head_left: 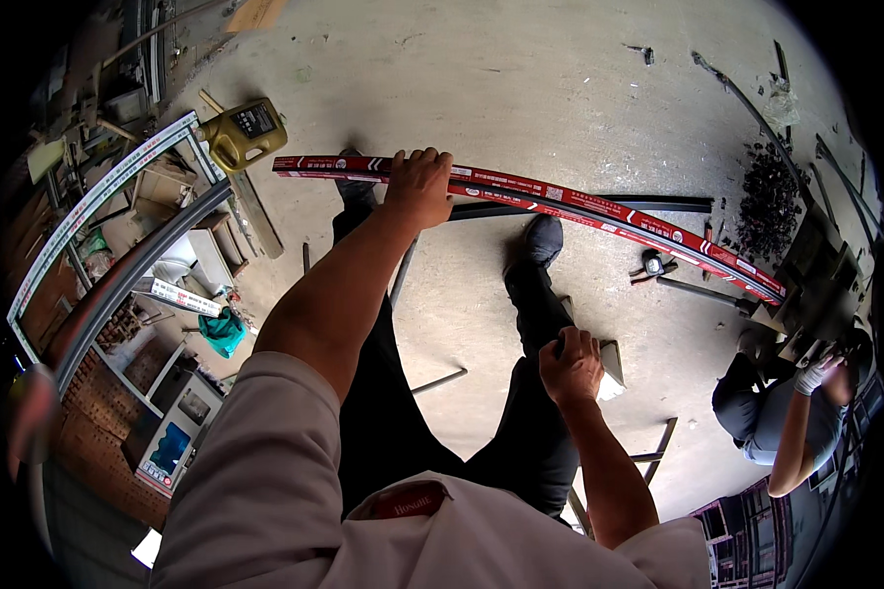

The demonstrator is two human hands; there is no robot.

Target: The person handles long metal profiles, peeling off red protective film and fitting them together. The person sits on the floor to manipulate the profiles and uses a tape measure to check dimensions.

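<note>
Rail (pixel 530 187), red-wrapped, spans 11 to 3 o'clock; left hand (pixel 420 187) clasped over it at 12. Right hand (pixel 572 368) curled at 4, contents unclear. Off-centre, one-handed hold could let the 3-o'clock end dip or twist.

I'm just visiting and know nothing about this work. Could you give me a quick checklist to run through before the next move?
1. Left hand on the red bar: ok, fingers curled over it, nearer its left end.
2. Right hand on the bar: not ok, it is apart from it, by the right knee.
3. Right hand empty: cannot tell, the curled fingers hide the palm.
4. Gloves on both hands: not ok, both are bare.
5. Left end clear of the jug: cannot tell, they look close in this view.
6. Other person clear of the right end: cannot tell, that area is blurred.
</note>
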